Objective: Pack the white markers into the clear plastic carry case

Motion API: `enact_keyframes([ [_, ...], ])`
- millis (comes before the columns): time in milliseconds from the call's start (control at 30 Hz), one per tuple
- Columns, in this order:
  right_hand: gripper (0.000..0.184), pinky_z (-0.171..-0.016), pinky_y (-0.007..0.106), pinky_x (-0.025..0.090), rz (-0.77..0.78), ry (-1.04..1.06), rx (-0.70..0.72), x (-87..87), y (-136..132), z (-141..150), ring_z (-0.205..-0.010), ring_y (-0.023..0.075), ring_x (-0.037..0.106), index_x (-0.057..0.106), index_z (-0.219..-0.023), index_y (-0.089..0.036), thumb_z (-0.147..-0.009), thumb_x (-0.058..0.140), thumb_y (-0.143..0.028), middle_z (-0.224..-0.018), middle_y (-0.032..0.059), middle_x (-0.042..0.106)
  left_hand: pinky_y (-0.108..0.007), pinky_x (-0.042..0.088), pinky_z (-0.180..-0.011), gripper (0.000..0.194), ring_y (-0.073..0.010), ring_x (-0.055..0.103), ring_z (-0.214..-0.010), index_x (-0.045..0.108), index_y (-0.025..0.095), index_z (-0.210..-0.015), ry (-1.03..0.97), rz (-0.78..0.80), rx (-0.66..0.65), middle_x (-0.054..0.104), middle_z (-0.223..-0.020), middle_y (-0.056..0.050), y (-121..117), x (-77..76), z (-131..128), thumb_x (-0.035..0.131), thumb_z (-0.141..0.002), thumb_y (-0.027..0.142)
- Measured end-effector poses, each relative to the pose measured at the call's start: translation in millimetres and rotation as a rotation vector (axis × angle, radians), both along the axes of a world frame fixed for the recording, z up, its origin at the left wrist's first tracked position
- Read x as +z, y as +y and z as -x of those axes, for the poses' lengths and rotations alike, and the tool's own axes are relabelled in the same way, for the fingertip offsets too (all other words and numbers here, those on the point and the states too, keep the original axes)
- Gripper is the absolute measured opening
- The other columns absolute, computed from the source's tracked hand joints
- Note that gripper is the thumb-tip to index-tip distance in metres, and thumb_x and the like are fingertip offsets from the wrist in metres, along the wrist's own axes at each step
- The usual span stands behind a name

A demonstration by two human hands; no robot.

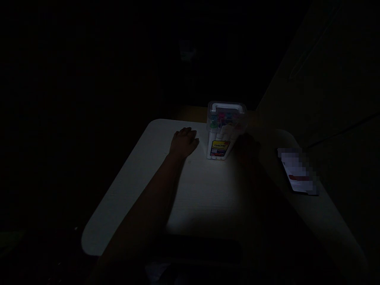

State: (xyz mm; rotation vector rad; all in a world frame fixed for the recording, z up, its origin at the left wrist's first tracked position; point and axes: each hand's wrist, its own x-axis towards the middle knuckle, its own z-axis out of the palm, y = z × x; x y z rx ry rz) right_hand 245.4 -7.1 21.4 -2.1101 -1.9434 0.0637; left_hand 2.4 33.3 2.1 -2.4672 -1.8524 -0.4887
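A clear plastic case of markers [221, 132] stands upright on the white table [196, 194], toward its far edge. Coloured marker caps show through its upper part, a white handle lies across the lid, and a yellow and dark label is on the front. My left hand [184, 142] rests palm down on the table to the left of the case, apart from it, fingers stretched out and holding nothing. Deep in shadow, my right hand [247, 148] is close by the right side of the case. Its fingers are too dark to make out, and whether it touches the case is unclear.
A phone [298, 172] with a lit, blurred-out screen lies at the right edge of the table. Beyond the right side rises a dim wall [335, 91]. The surroundings are almost black. The table has rounded corners.
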Motion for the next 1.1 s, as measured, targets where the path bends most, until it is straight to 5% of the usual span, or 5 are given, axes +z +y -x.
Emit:
enact_keyframes([
  [400, 0.044, -0.096, 0.057, 0.031, -0.112, 0.055, 0.033, -13.4, 7.2, -2.7, -0.122, 0.0331, 0.044, 0.056, -0.119, -0.003, -0.098, 0.029, -0.031, -0.129, 0.0251, 0.049, -0.049, 0.036, -0.107, 0.044, -0.0288, 0.045, -0.130, 0.055, 0.018, -0.124, 0.023, 0.001, 0.010, 0.049, -0.140, -0.013, 0.0, 0.8, -0.8, 0.040, -0.088, 0.039],
  [867, 0.032, -0.094, 0.059, 0.036, -0.239, 0.091, 0.043, -26.7, 13.4, -7.7, -0.115, 0.0326, 0.050, 0.062, -0.109, -0.013, -0.093, 0.039, -0.029, -0.121, 0.0198, 0.056, -0.051, 0.036, -0.106, 0.043, -0.0307, 0.045, -0.129, 0.057, 0.016, -0.123, -0.008, -0.006, -0.006, 0.050, -0.139, -0.015, 0.5, 0.3, -0.8, 0.041, -0.089, 0.038],
  [967, 0.032, -0.095, 0.059, 0.036, -0.221, 0.083, 0.032, -25.3, 12.3, -7.5, -0.116, 0.0330, 0.050, 0.062, -0.110, -0.013, -0.092, 0.040, -0.028, -0.120, 0.0198, 0.057, -0.052, 0.036, -0.106, 0.043, -0.0295, 0.049, -0.126, 0.059, 0.016, -0.119, -0.117, -0.010, -0.007, 0.056, -0.133, -0.015, -1.5, 2.3, -2.3, 0.034, -0.092, 0.037],
  [1100, 0.033, -0.098, 0.058, 0.036, -0.200, 0.064, 0.010, -23.4, 11.4, -6.0, -0.119, 0.0315, 0.049, 0.061, -0.114, -0.014, -0.094, 0.041, -0.030, -0.123, 0.0183, 0.056, -0.049, 0.040, -0.104, 0.054, -0.0270, 0.054, -0.121, 0.057, 0.014, -0.120, -0.517, -0.080, -0.121, 0.060, -0.126, -0.016, -5.2, 2.5, -2.5, 0.021, -0.096, 0.046],
])
